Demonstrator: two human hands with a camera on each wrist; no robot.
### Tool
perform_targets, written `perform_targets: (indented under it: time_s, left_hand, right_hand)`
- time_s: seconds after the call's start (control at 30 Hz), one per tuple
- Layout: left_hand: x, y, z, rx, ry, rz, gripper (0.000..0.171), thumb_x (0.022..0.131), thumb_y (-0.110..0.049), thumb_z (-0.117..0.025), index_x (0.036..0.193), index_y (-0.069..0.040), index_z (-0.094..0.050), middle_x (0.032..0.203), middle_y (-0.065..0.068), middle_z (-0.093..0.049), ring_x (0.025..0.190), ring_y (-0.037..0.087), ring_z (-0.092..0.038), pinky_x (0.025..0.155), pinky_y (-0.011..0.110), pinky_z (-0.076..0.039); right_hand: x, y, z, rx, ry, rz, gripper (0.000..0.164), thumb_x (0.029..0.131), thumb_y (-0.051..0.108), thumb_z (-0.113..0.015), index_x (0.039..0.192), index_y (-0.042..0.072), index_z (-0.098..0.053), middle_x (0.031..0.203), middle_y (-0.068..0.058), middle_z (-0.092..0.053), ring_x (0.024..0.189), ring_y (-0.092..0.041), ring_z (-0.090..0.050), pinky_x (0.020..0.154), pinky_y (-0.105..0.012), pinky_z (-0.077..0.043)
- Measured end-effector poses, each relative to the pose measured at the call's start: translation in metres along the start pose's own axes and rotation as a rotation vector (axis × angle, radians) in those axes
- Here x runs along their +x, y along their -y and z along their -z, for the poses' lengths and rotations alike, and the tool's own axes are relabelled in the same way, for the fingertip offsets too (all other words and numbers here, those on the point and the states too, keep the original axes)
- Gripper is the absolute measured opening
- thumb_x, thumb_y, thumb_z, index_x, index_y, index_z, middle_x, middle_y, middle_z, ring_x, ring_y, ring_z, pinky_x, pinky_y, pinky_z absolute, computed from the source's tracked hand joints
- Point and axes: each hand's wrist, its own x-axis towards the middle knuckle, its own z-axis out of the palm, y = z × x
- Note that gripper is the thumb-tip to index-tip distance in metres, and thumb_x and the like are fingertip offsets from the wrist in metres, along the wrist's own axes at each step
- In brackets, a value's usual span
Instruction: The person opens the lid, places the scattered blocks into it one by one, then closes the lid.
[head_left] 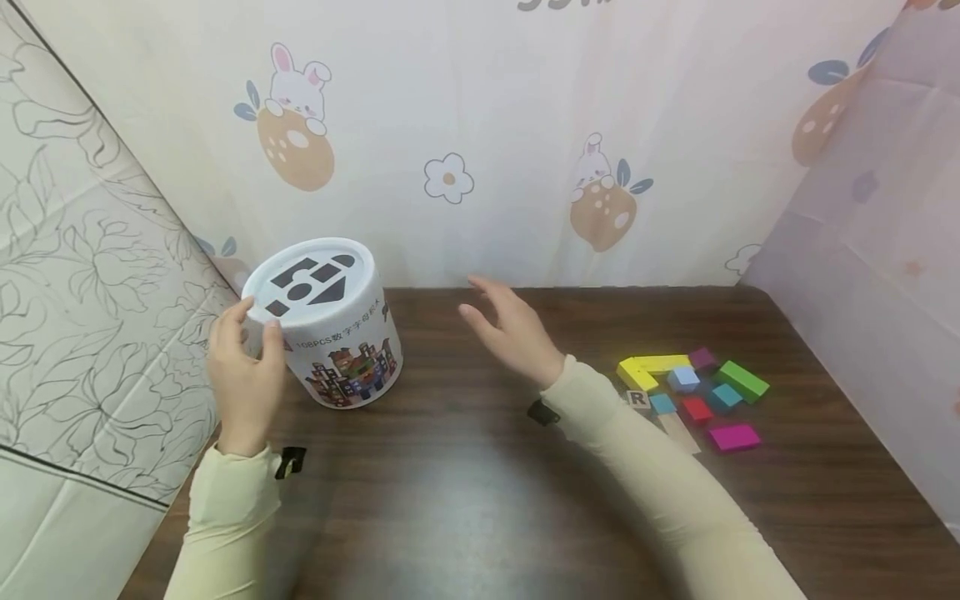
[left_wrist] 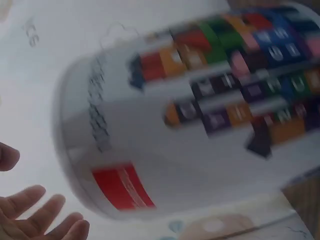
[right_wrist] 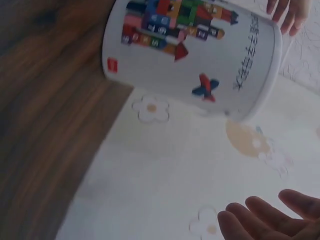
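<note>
A white cylindrical bucket [head_left: 352,333] stands upright at the table's back left, printed with colourful block buildings. Its lid [head_left: 360,282] has dark shapes on it: an arch, a circle, a triangle and others. My left hand [head_left: 247,375] is at the bucket's left side, thumb and fingers spread near the rim; in the left wrist view its fingers [left_wrist: 42,215] look apart from the wall. To the right of the bucket, my right hand [head_left: 517,333] hovers over the table, holding nothing. Its fingers [right_wrist: 265,220] appear loosely extended in the right wrist view.
On the right of the brown table [head_left: 450,500] lies a group of coloured blocks: yellow pieces [head_left: 637,375], a green block [head_left: 742,381], a magenta block [head_left: 735,437], a red block [head_left: 697,409] and an R block [head_left: 637,399]. A patterned curtain [head_left: 510,217] hangs behind.
</note>
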Motion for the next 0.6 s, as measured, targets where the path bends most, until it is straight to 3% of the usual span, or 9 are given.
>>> perform_targets:
  time_s: [0.13, 0.27, 0.43, 0.6]
  left_hand:
    - [0.012, 0.015, 0.007, -0.020, 0.063, 0.210, 0.044, 0.095, -0.021, -0.054, 0.134, -0.001, -0.054, 0.133, 0.021, -0.055, 0.127, 0.032, -0.051, 0.108, 0.048, -0.043]
    - [0.024, 0.030, 0.010, -0.048, 0.151, 0.441, 0.051, 0.099, -0.033, -0.045, 0.143, -0.006, -0.046, 0.149, 0.014, -0.045, 0.140, 0.030, -0.042, 0.116, 0.045, -0.035]
    - [0.044, 0.054, 0.009, -0.062, 0.261, 0.663, 0.060, 0.102, -0.045, -0.032, 0.151, -0.010, -0.035, 0.158, 0.011, -0.034, 0.145, 0.028, -0.035, 0.119, 0.042, -0.032]
    - [0.062, 0.069, 0.002, -0.315, 0.359, 0.850, 0.065, 0.100, -0.053, -0.037, 0.153, -0.015, -0.031, 0.160, 0.008, -0.031, 0.142, 0.021, -0.041, 0.119, 0.037, -0.032]
  right_hand:
    - [0.020, 0.009, -0.018, 0.107, 0.070, -0.033, 0.058, 0.100, 0.040, -0.048, 0.149, 0.011, -0.039, 0.153, -0.009, -0.043, 0.131, -0.027, -0.051, 0.110, -0.042, -0.043]
    - [0.038, 0.018, -0.037, 0.168, 0.136, -0.081, 0.061, 0.100, 0.044, -0.045, 0.151, 0.012, -0.034, 0.154, -0.009, -0.041, 0.136, -0.027, -0.047, 0.113, -0.042, -0.039]
    - [0.058, 0.029, -0.059, 0.230, 0.203, -0.169, 0.067, 0.100, 0.050, -0.041, 0.154, 0.013, -0.027, 0.156, -0.010, -0.037, 0.141, -0.027, -0.042, 0.115, -0.045, -0.036]
    - [0.072, 0.036, -0.076, 0.306, 0.213, -0.238, 0.073, 0.100, 0.055, -0.038, 0.157, 0.013, -0.020, 0.158, -0.011, -0.033, 0.142, -0.028, -0.041, 0.117, -0.045, -0.033]
